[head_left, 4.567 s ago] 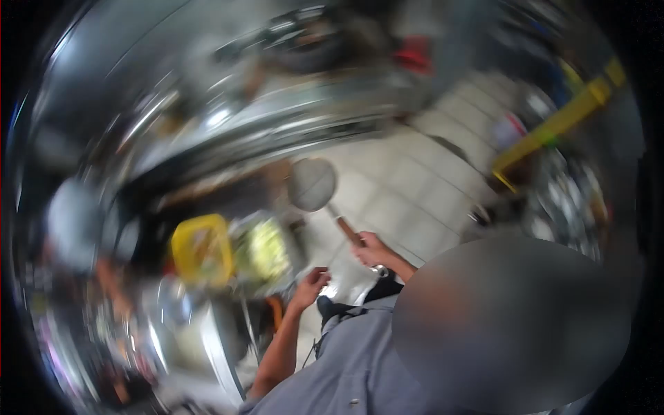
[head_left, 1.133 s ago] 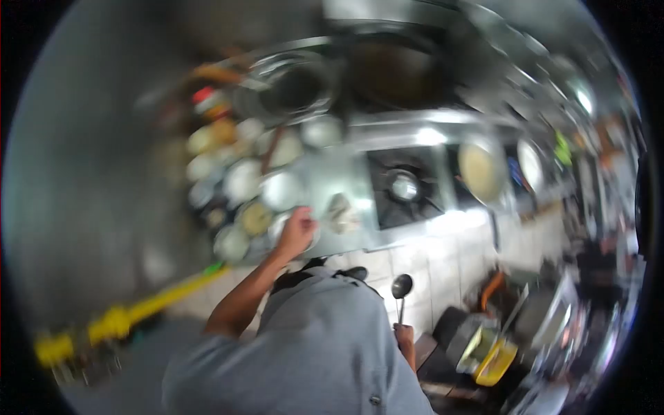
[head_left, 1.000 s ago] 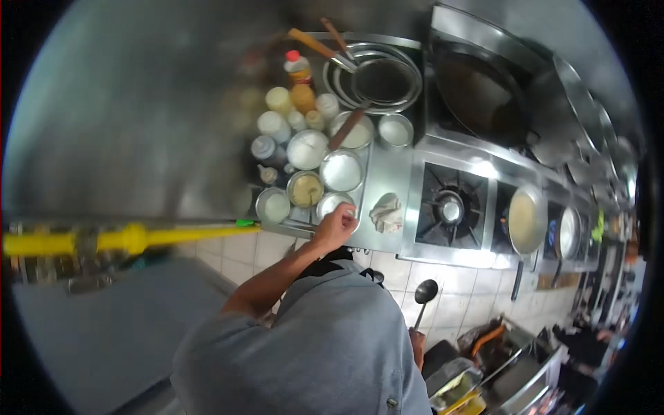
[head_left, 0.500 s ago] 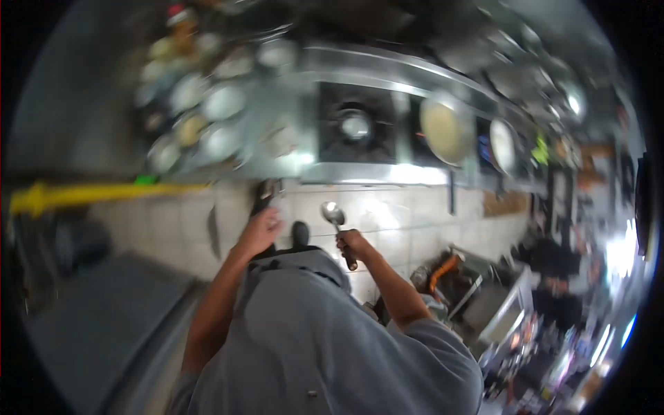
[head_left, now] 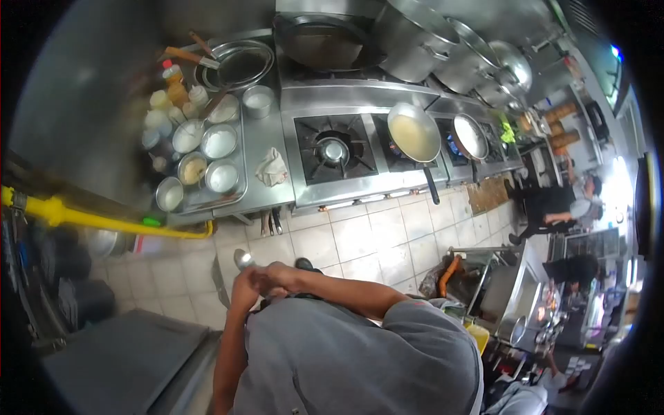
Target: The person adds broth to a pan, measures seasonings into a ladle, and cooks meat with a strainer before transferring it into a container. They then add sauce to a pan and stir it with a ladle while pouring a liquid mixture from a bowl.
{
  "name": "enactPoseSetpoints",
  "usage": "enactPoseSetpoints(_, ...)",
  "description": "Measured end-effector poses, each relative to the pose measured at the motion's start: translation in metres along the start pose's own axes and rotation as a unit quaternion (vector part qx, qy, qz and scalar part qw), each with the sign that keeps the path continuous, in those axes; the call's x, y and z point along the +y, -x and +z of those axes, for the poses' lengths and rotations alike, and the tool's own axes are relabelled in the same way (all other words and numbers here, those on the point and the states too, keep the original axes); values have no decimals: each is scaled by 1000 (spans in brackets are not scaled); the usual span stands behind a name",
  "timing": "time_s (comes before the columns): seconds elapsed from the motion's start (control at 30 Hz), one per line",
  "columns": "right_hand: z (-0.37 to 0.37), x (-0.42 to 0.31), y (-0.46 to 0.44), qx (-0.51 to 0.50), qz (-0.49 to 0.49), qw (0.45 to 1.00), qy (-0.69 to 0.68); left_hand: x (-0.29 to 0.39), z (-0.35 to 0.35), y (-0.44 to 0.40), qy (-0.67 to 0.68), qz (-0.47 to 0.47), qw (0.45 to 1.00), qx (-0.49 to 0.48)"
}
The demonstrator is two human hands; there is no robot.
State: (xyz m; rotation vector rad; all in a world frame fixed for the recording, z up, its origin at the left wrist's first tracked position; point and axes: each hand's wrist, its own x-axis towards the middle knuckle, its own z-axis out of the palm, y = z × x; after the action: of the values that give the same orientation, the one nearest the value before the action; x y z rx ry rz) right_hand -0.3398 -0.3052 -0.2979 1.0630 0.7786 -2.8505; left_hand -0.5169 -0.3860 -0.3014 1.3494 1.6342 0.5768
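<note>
My hands meet in front of my waist, low over the tiled floor. A large metal spoon (head_left: 243, 259) sticks out from between them, bowl up and to the left, and its handle disappears among my fingers. My right hand (head_left: 282, 277) is closed around the spoon's handle. My left hand (head_left: 245, 289) touches it with curled fingers; what these grip is hidden. Beyond the hands stands the steel stove, with an unlit-looking burner (head_left: 333, 151), a pan of pale yellow liquid (head_left: 413, 136) and a smaller pan (head_left: 471, 137).
A tray (head_left: 243, 162) of bowls and squeeze bottles stands left of a crumpled cloth (head_left: 272, 167). Large pots (head_left: 415, 43) line the back. One pan handle (head_left: 431, 185) juts over the front edge. A yellow pipe (head_left: 104, 218) runs at left. Other people (head_left: 553, 207) stand far right.
My right hand has moved left with the spoon and now meets my left hand, which has come lower. The view has shifted and become sharper.
</note>
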Motion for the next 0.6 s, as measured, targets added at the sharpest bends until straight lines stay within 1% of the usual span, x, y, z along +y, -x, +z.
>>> enactPoseSetpoints(0.03,14,-6,-8,-2,-3,1000,0,-17,-13,3,-3,1,1000,1)
enactPoseSetpoints(0.1,46,-26,-20,36,-26,991,129,-53,-32,18,73,78,981,162)
enactPoseSetpoints(0.13,62,-41,-18,80,-46,984,154,-55,-47,26,64,29,981,178)
enactPoseSetpoints(0.17,64,-51,-26,97,-63,969,217,-56,-61,34,55,-21,979,193)
enactPoseSetpoints(0.2,53,-51,-45,89,-128,960,232,-78,-72,41,177,-95,964,173)
enactPoseSetpoints(0.23,53,-60,-53,135,-130,952,244,-82,-84,47,172,-100,964,175)
enactPoseSetpoints(0.27,55,-75,-57,172,-138,930,295,-83,-97,52,202,-94,960,172)
enactPoseSetpoints(0.3,55,-91,-63,185,-135,925,305,-83,-109,56,232,-87,954,169)
enactPoseSetpoints(0.33,51,-105,-71,193,-171,900,352,-79,-119,57,265,-92,944,172)
enactPoseSetpoints(0.37,37,-112,-89,246,-248,820,453,-81,-124,53,262,-95,944,175)
enactPoseSetpoints(0.4,26,-120,-109,287,-320,720,545,-85,-130,51,267,-109,941,178)
enactPoseSetpoints(0.43,20,-138,-120,305,-295,716,554,-89,-136,52,273,-127,934,190)
enactPoseSetpoints(0.47,18,-151,-129,306,-271,715,567,-79,-140,50,266,-123,934,203)
enactPoseSetpoints(0.5,-23,-141,-168,280,-382,619,627,-68,-143,52,255,-122,932,228)
enactPoseSetpoints(0.53,-3,-160,-160,293,-343,624,638,-73,-145,51,247,-131,928,248)
enactPoseSetpoints(0.57,-5,-171,-176,305,-293,641,641,-78,-147,44,239,-138,927,254)
enactPoseSetpoints(0.6,7,-183,-175,312,-273,635,652,-71,-151,44,234,-152,921,271)
